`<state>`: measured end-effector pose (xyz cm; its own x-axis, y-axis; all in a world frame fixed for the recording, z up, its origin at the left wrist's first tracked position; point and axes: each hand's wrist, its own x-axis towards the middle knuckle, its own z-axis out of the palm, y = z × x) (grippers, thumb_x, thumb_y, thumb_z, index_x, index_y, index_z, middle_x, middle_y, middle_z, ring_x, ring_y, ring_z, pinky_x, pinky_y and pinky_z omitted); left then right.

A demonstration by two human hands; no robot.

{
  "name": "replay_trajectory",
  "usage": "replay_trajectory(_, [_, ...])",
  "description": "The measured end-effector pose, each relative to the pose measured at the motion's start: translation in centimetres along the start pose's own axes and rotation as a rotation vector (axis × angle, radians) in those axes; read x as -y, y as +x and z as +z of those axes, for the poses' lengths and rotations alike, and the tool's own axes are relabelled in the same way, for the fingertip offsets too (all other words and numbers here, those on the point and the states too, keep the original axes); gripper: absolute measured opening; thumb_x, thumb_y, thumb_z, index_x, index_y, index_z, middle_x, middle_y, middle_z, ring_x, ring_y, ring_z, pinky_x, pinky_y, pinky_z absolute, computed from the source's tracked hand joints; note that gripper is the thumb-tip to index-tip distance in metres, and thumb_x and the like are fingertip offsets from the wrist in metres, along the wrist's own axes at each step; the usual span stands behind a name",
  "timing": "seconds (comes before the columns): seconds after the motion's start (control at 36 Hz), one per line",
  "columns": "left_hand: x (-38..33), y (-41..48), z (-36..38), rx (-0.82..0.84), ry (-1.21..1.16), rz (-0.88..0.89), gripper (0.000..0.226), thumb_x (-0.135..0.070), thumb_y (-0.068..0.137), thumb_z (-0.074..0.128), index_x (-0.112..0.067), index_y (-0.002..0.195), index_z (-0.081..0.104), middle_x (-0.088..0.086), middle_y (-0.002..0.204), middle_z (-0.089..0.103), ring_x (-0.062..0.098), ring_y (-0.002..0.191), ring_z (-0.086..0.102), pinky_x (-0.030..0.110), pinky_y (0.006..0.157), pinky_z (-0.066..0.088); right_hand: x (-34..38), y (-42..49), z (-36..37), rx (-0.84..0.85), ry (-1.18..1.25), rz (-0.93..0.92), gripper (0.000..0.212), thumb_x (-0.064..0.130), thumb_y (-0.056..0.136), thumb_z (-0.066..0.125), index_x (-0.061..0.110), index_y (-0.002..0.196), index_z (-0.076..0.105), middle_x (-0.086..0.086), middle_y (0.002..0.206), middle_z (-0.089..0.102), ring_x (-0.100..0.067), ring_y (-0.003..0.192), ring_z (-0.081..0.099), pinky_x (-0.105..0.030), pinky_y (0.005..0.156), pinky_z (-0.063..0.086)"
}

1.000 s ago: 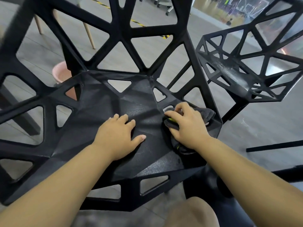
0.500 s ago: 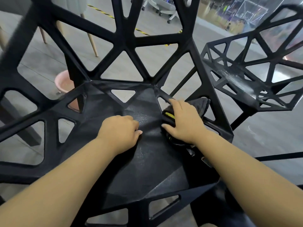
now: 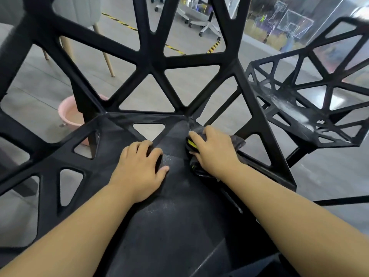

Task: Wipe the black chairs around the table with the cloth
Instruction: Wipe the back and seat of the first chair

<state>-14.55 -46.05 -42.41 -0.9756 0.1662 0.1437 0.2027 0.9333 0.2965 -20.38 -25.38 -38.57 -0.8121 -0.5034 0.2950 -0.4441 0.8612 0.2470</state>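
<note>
A black lattice chair [image 3: 175, 216] fills the view, its seat right below me and its open backrest rising ahead. My right hand [image 3: 215, 150] presses a dark grey cloth [image 3: 238, 141] with a yellow tag against the back right part of the seat, fingers spread over it. My left hand [image 3: 139, 166] rests on the middle of the seat, fingers bent down onto the surface, holding nothing. A second black lattice chair [image 3: 295, 108] stands to the right, with pale dusty streaks on its seat.
A pink basin [image 3: 68, 114] sits on the grey floor behind the chair's left side. Wooden chair legs [image 3: 106, 56] stand further back on the left. Office chair bases on castors [image 3: 199, 19] are at the far end, near yellow-black floor tape.
My right hand has slid the cloth from the seat's right edge toward the back corner. My left hand moved forward on the seat and curled its fingers. The view moved closer.
</note>
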Motion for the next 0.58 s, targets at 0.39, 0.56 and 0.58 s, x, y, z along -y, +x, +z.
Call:
replay_trajectory(0.39, [0.5, 0.4, 0.3, 0.030, 0.003, 0.002, 0.058, -0.060, 0.082, 0.029, -0.022, 0.114, 0.060, 0.005, 0.126, 0.053, 0.026, 0.117, 0.046, 0.042, 0.101, 0.036, 1.1, 8.3, 2.6, 0.039, -0.015, 0.310, 0.050, 0.036, 0.080, 0.070, 0.019, 0.125, 0.056, -0.010, 0.113, 0.056, -0.034, 0.097, 0.056, -0.041, 0.076, 0.040])
replay_trajectory(0.56, [0.6, 0.4, 0.3, 0.028, 0.007, 0.001, 0.058, -0.059, 0.081, 0.029, -0.023, 0.115, 0.060, 0.005, 0.126, 0.052, 0.027, 0.117, 0.046, 0.042, 0.101, 0.036, 1.8, 8.3, -0.3, 0.335, 0.320, 0.254, 0.040, 0.044, 0.087, 0.058, 0.022, 0.121, 0.059, -0.005, 0.114, 0.058, -0.029, 0.103, 0.057, -0.039, 0.085, 0.047])
replay_trajectory(0.58, [0.6, 0.4, 0.3, 0.026, 0.005, 0.003, 0.059, -0.059, 0.081, 0.029, -0.022, 0.115, 0.060, 0.006, 0.126, 0.053, 0.028, 0.116, 0.047, 0.043, 0.100, 0.036, 2.1, 8.0, -0.5, 0.358, 0.385, 0.236, 0.038, 0.044, 0.085, 0.060, 0.024, 0.118, 0.062, -0.003, 0.111, 0.060, -0.026, 0.102, 0.057, -0.039, 0.086, 0.047])
